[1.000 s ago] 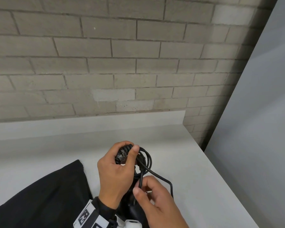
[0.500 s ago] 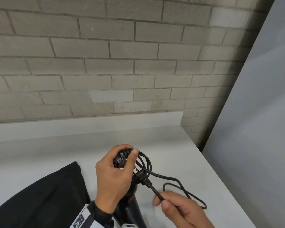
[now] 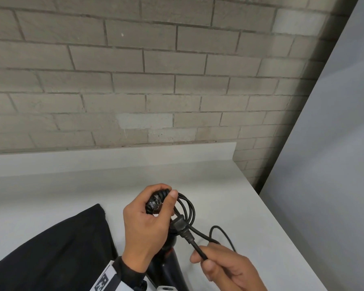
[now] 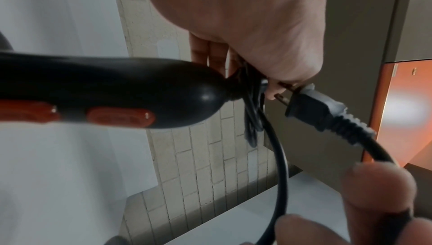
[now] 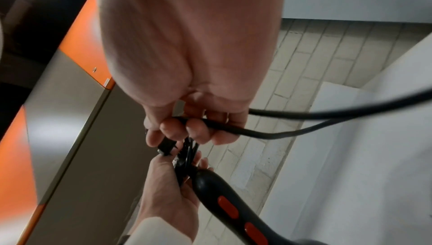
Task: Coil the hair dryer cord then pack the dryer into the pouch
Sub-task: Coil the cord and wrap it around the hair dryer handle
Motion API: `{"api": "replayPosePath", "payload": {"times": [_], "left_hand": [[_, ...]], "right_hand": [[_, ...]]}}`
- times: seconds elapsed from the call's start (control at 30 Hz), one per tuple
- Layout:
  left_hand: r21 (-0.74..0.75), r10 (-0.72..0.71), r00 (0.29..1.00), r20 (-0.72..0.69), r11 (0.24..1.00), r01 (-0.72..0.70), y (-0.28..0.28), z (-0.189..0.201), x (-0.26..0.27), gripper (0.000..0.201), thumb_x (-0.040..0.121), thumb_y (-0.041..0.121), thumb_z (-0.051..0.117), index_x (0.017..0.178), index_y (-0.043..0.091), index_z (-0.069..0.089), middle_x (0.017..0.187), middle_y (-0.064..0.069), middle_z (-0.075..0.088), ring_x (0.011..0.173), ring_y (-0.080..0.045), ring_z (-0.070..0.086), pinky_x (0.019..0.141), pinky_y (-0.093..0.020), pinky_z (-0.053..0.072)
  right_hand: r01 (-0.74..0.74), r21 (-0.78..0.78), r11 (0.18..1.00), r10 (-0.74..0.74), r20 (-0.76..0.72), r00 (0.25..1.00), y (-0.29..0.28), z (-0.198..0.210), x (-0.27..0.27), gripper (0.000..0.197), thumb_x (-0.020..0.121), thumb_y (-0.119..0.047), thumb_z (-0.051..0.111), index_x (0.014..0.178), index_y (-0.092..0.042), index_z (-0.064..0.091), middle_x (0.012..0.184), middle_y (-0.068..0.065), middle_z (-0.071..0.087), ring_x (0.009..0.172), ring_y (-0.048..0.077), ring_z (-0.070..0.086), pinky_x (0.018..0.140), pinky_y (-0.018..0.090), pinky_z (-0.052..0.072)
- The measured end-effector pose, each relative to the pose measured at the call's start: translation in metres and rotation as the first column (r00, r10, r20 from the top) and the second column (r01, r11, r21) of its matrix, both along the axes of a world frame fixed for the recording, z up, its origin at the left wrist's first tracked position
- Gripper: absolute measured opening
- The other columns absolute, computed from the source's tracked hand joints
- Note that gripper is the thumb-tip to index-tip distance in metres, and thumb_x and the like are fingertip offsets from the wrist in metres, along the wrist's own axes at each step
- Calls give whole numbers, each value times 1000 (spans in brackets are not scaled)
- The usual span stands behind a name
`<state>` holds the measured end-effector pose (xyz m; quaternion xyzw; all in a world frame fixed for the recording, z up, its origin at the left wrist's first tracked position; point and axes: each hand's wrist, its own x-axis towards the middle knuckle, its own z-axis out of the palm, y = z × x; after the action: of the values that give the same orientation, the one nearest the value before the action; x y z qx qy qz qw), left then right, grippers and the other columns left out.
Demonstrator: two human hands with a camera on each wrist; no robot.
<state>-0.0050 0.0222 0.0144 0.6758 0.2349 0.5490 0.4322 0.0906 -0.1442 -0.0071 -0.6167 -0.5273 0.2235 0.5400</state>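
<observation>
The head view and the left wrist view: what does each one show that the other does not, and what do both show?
Only the head view shows the black fabric pouch lying on the white countertop, and the coiled cord loops beside the left hand.

Only the left wrist view shows the orange oval buttons on the black plastic hair dryer handle, and the plug's metal prongs.

Both show the black plug and the right hand pinching the cord.

Black hair dryer (image 4: 112,93), orange buttons, held above counter; cord (image 3: 187,208) coiled at handle end; black pouch (image 3: 51,248) flat.
</observation>
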Motion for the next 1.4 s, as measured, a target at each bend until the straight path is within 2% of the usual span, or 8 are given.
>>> {"api": "replayPosePath", "payload": {"times": [0.2,0.37,0.47,0.63,0.73,0.9,1.1,1.4], "left_hand": [[-47,12,1000,14,999,-11,4,0,-3,11,82,33,74,86,24,72,71,2,71,56,-12,69,59,-25,57],[-62,8,1000,17,998,-7,2,-1,-4,11,81,36,74,85,26,72,71,5,71,56,-13,70,61,-29,59],[-56,4,1000,11,998,-4,0,-2,-1,8,80,32,73,85,26,72,70,4,71,57,-14,69,62,-32,59],[-29,5,1000,4,1000,-5,0,-3,0,6,82,37,74,85,32,71,72,5,72,62,-16,70,65,-27,58],[-7,22,1000,-4,1000,-22,1,-5,0,13,83,47,73,87,35,71,74,8,72,66,-14,71,66,-21,55],[-9,29,1000,0,1000,-29,0,-5,-1,22,79,54,67,89,35,70,77,9,72,67,-15,71,67,-28,57],[-33,41,999,-19,999,-41,3,-5,-3,14,85,43,75,91,31,71,79,12,72,71,-16,72,71,-36,59],[-9,-86,996,27,996,86,-2,3,-6,17,81,46,76,88,32,70,74,6,72,51,-13,67,58,-15,51]], "right_hand": [[67,13,998,-66,-30,997,-22,-16,15,38,87,-57,57,95,-25,76,73,-15,66,65,0,57,70,11,40],[204,-166,965,-151,285,947,-45,-30,48,35,77,-77,51,66,-48,66,57,-20,53,61,-3,54,63,6,37],[396,-198,897,-232,552,801,-49,-63,64,40,78,-82,40,78,-47,60,55,-25,52,62,-11,52,60,1,40],[433,154,888,-446,516,731,-34,-60,30,12,73,-30,78,73,-29,66,63,-17,57,57,-12,47,56,5,44],[509,388,768,-637,380,671,-14,-41,1,17,71,-30,77,67,-17,66,70,-7,57,69,-8,46,64,6,40],[446,215,869,-489,234,841,15,-31,-11,49,80,-43,67,123,-40,44,116,-16,58,116,-2,52,94,3,34],[246,252,936,-331,390,860,20,-7,-10,12,96,-24,56,105,-32,57,92,-19,52,84,-2,55,73,11,45],[248,409,878,-406,363,838,41,75,10,9,93,-15,61,92,-15,70,81,-3,59,73,9,55,64,16,42]]}}
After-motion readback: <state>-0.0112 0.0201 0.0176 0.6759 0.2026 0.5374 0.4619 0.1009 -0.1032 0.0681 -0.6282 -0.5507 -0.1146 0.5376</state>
